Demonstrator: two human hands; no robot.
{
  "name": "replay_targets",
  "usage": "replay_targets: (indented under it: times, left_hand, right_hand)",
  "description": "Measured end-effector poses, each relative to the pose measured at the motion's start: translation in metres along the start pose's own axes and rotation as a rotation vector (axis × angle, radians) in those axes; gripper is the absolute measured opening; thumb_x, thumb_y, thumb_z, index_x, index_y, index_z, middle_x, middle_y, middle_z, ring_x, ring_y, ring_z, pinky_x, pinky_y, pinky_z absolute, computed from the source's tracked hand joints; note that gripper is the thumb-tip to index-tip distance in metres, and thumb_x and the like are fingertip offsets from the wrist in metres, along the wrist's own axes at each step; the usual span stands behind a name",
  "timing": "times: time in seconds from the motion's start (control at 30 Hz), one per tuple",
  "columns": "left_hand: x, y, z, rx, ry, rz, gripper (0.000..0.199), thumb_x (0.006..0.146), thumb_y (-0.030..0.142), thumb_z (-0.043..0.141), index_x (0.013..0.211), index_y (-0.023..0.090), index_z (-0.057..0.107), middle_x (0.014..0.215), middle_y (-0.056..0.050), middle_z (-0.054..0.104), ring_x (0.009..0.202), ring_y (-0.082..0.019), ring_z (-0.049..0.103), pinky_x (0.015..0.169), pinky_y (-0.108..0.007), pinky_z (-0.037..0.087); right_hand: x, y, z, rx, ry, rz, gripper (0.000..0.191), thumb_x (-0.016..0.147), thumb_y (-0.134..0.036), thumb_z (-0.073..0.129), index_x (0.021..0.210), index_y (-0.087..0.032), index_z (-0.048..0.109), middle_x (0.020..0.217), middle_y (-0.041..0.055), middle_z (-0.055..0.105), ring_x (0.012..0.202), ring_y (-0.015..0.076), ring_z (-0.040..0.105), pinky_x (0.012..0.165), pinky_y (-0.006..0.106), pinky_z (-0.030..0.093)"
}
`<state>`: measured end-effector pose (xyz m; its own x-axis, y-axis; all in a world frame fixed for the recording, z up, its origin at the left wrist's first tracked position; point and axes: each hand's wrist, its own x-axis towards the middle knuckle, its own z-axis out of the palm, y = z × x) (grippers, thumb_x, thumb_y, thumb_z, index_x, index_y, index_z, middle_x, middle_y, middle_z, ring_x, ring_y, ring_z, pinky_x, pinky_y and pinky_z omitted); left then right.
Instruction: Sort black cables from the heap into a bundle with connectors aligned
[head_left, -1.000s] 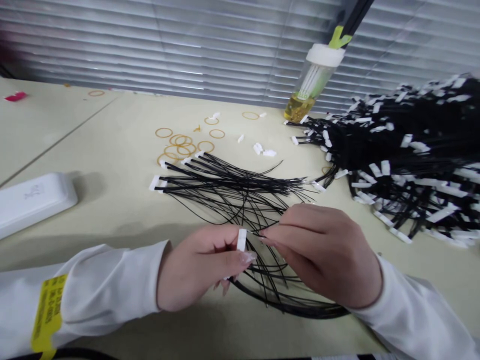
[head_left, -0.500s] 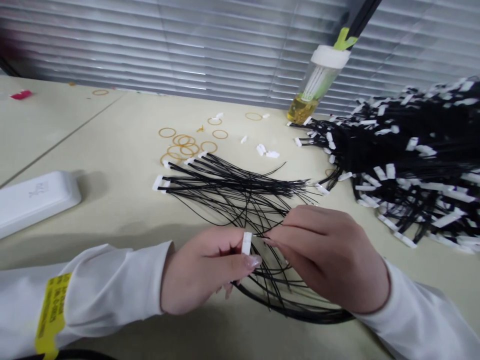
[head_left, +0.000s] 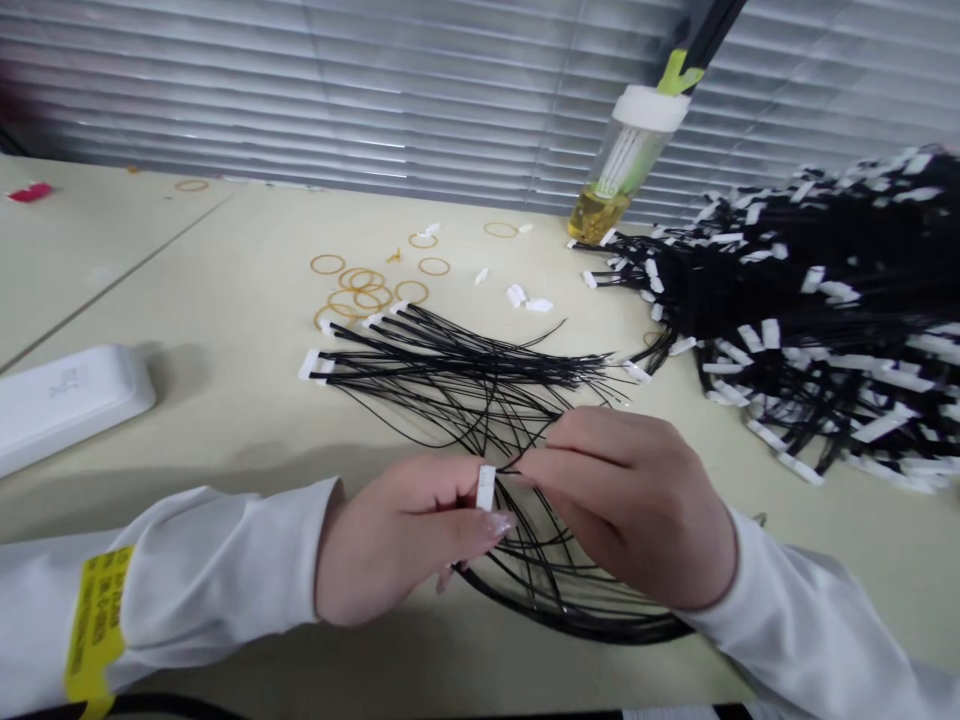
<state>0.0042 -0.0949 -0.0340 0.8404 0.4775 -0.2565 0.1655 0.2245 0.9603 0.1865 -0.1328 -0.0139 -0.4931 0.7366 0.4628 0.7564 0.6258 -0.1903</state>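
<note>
Between thumb and forefinger, my left hand (head_left: 420,530) holds a small white connector (head_left: 486,488) upright. My right hand (head_left: 630,490) is closed in a pinch on a thin black wire (head_left: 510,467) just right of the connector, and the wire's end meets the connector's right side. A bundle of black wires (head_left: 570,622) curves below both hands. Behind them, black wires with white connectors (head_left: 319,366) at their left ends lie spread on the table. My left hand's lower fingers are mostly hidden.
A large heap of black wires with white connectors (head_left: 825,300) fills the right. Yellow rubber bands (head_left: 364,285) and white bits lie behind the wires. A bottle of yellow liquid (head_left: 626,160) leans by the blinds. A white case (head_left: 71,400) is at left.
My right hand has moved slightly left, nearer the connector, and the wire in its fingers now reaches the connector's side. The whole view has shifted slightly.
</note>
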Motion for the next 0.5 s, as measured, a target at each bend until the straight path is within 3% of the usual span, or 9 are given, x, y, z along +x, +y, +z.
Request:
replay_targets:
  times: [0.1, 0.27, 0.37, 0.43, 0.5]
  left_hand:
    - [0.0, 0.0, 0.001, 0.017, 0.029, -0.004, 0.027, 0.081, 0.035, 0.045, 0.062, 0.017, 0.039, 0.052, 0.006, 0.036, 0.045, -0.005, 0.035, 0.042, -0.017, 0.031]
    - [0.001, 0.0, 0.002, 0.067, 0.184, -0.045, 0.029, 0.08, 0.041, 0.045, 0.065, 0.018, 0.04, 0.054, 0.007, 0.034, 0.041, -0.004, 0.031, 0.035, -0.015, 0.026]
    - [0.002, -0.001, 0.002, 0.044, 0.233, -0.017, 0.028, 0.079, 0.041, 0.046, 0.066, 0.017, 0.041, 0.055, 0.007, 0.037, 0.039, -0.003, 0.033, 0.034, -0.014, 0.028]
    - [0.003, -0.002, 0.002, 0.008, 0.245, 0.019, 0.028, 0.078, 0.041, 0.047, 0.068, 0.017, 0.042, 0.058, 0.006, 0.042, 0.04, -0.003, 0.037, 0.036, -0.015, 0.032]
    - [0.004, -0.004, 0.001, -0.037, 0.263, 0.068, 0.028, 0.078, 0.042, 0.049, 0.069, 0.016, 0.042, 0.061, 0.005, 0.044, 0.041, -0.003, 0.04, 0.038, -0.016, 0.035]
  right_hand:
    - [0.0, 0.001, 0.002, -0.004, 0.053, 0.023, 0.022, 0.079, -0.011, 0.044, 0.067, -0.016, 0.062, 0.061, 0.0013, 0.053, 0.057, 0.0084, 0.045, 0.052, 0.021, 0.034]
    - [0.002, 0.013, -0.009, -0.059, 0.173, 0.066, 0.009, 0.078, -0.021, 0.056, 0.072, -0.017, 0.063, 0.068, 0.0017, 0.06, 0.064, 0.0097, 0.054, 0.059, 0.022, 0.042]
    - [0.002, 0.029, -0.022, -0.038, 0.279, 0.2, 0.007, 0.077, -0.021, 0.057, 0.075, -0.017, 0.062, 0.068, 0.0024, 0.062, 0.062, 0.0099, 0.055, 0.056, 0.022, 0.043]
    - [-0.001, 0.042, -0.029, -0.027, 0.208, 0.303, 0.012, 0.077, -0.022, 0.056, 0.068, -0.016, 0.06, 0.062, 0.0016, 0.06, 0.055, 0.0086, 0.052, 0.051, 0.021, 0.041]
    - [-0.006, 0.053, -0.033, -0.034, -0.022, 0.32, 0.019, 0.076, -0.02, 0.055, 0.058, -0.016, 0.058, 0.051, -0.0016, 0.055, 0.046, 0.0058, 0.046, 0.046, 0.019, 0.037]
